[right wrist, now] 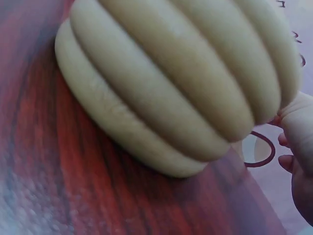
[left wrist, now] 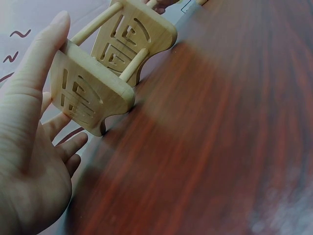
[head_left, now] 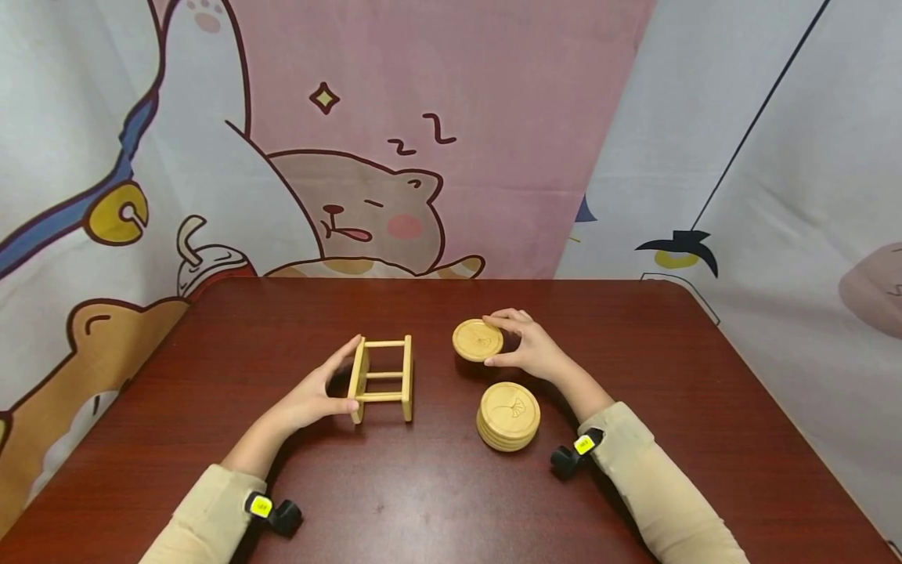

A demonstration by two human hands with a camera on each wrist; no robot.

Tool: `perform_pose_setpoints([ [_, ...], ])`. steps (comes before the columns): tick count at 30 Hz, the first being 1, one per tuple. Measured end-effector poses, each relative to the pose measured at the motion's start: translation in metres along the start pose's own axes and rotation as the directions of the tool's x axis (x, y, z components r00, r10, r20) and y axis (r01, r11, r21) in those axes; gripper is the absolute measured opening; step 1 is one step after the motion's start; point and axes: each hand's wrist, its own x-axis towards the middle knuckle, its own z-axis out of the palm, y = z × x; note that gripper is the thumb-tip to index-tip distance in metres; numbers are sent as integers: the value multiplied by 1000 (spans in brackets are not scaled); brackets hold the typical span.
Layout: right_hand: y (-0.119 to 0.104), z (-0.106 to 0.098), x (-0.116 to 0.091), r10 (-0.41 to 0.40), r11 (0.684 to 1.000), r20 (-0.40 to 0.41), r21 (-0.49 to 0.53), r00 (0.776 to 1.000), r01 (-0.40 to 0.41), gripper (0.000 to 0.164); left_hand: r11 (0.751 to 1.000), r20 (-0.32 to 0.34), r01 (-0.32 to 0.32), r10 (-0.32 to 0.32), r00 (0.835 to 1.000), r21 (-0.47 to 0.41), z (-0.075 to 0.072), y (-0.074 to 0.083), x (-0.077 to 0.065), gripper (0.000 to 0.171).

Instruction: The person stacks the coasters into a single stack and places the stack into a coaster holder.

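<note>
A small wooden rack, two side panels joined by thin rods, stands on the table left of centre. My left hand holds its left panel, thumb on the near end and fingers at the far end. The left wrist view shows cut-out patterns in both panels. Farther right, my right hand pinches a round wooden coaster by its right edge, with a dark shadow beneath it. Nearer me sits a stack of similar coasters, a leaf engraved on the top one. That stack hides much of the right wrist view.
Both hands work over a dark red-brown wooden table. Behind it hangs a cloth printed with cartoon animals. The coaster stack stands close to my right forearm.
</note>
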Motion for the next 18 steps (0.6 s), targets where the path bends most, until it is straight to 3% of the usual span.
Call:
perform_pose_setpoints([
  [18,-26,-14,-16,-24,998,-38,53,999,26,74,1000,0,-4,4,1000,1,0,0,0,100],
])
